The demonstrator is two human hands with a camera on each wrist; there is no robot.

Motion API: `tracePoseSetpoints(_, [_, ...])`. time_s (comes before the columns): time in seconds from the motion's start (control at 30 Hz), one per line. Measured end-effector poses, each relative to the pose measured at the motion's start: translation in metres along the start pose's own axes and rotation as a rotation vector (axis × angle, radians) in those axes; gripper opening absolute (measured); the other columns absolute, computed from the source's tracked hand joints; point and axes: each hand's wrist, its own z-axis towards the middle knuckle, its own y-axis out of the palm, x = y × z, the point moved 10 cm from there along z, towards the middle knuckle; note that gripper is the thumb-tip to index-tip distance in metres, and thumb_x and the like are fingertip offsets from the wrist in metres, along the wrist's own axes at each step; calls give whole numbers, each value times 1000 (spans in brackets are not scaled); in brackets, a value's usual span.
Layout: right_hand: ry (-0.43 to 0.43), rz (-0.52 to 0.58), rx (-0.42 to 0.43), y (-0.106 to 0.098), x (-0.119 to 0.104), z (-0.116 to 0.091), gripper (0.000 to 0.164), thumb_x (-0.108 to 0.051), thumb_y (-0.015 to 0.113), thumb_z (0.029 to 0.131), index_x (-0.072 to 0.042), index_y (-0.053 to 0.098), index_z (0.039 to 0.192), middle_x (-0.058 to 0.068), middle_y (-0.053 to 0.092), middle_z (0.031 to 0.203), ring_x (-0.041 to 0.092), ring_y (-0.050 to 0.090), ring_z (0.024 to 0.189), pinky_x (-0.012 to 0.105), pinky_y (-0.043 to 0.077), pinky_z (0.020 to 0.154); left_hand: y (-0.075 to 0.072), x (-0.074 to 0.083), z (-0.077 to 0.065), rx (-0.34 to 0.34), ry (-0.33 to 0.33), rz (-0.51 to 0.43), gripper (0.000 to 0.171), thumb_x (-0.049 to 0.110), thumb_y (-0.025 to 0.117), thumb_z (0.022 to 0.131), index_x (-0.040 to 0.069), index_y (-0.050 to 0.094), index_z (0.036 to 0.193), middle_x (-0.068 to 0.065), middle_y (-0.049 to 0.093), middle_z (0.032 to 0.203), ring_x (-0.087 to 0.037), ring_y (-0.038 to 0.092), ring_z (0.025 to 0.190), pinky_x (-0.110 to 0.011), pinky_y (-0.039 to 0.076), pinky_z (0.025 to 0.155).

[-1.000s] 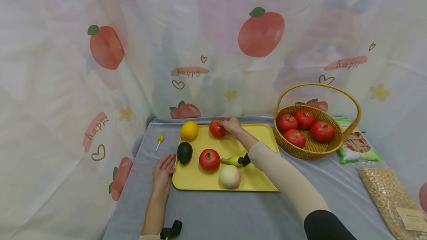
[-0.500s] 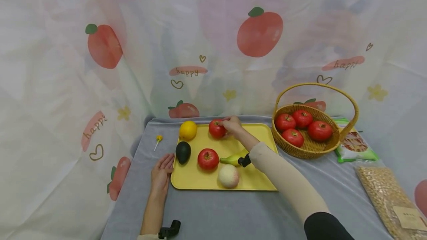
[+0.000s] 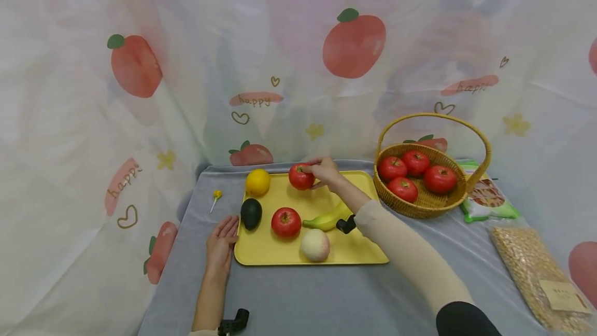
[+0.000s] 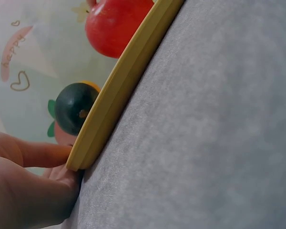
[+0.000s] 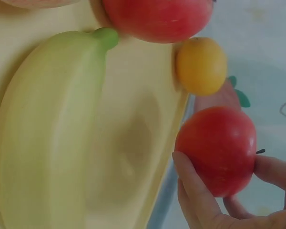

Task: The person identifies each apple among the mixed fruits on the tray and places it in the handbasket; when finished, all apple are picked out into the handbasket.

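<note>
My right hand [image 3: 326, 172] grips a red apple [image 3: 301, 177] over the back of the yellow tray [image 3: 359, 253]. In the right wrist view, fingers and thumb hold the apple [image 5: 217, 150] from its sides, and a shadow falls on the tray below. By the tray's left edge, my left hand [image 3: 221, 242] lies with straight fingers, touching the rim [image 4: 78, 160] in the left wrist view. On the tray are another red apple [image 3: 286, 223], a dark green avocado [image 3: 251, 214], a yellow lemon-like fruit [image 3: 258, 183], a banana [image 3: 324, 219] and a pale peach [image 3: 315, 246].
A wicker basket [image 3: 412, 209] holding several red apples stands right of the tray. Beside it lie a green-and-white packet [image 3: 487, 198] and a clear bag of beige grains [image 3: 531, 268]. A yellow lollipop [image 3: 216, 196] lies left of the tray on the grey cloth [image 3: 298, 299].
The right hand has lifted the red apple slightly off the tray. The left hand stays at the tray's edge. The whole head view has shifted a little.
</note>
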Motion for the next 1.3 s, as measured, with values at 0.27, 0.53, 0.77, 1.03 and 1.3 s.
tracePoseSetpoints(0.27, [-2, -14, -16, -13, -7, -13, 45, -19, 72, 98, 2, 60, 136, 23, 53, 139, 43, 60, 125, 61, 58, 91, 1, 1, -1, -4, -8, 1, 72, -29, 39, 89, -10, 30, 157, -32, 39, 158, -37, 41, 148, -41, 35, 121])
tracePoseSetpoints(0.53, [9, 10, -37, -30, -10, -22, 49, -17, 71, 98, 4, 56, 140, 26, 52, 140, 43, 60, 124, 61, 58, 90, -2, -1, -1, -5, -5, 4, 70, -27, 41, 91, -9, 30, 158, -32, 39, 159, -37, 41, 148, -41, 35, 121])
tracePoseSetpoints(0.77, [6, 17, -24, -50, -18, -38, 52, -18, 70, 99, 2, 54, 144, 27, 51, 143, 43, 58, 127, 60, 59, 92, -2, -3, 1, 4, -11, 12, 70, -27, 43, 90, -8, 34, 157, -29, 43, 157, -34, 44, 146, -38, 39, 118])
tracePoseSetpoints(1.03, [-8, 11, -38, -68, -25, -49, 55, -20, 68, 102, 4, 50, 147, 28, 48, 146, 44, 56, 130, 58, 59, 91, -1, -2, -1, -15, -1, 16, 69, -26, 42, 92, -8, 32, 157, -31, 40, 158, -36, 42, 148, -38, 37, 120])
tracePoseSetpoints(1.3, [-21, 6, -24, -89, -30, -60, 55, -20, 68, 102, 5, 49, 147, 27, 48, 147, 44, 57, 130, 59, 57, 93, 1, -2, -2, -16, -2, 1, 70, -27, 42, 91, -8, 31, 158, -30, 40, 158, -35, 42, 148, -37, 36, 120])
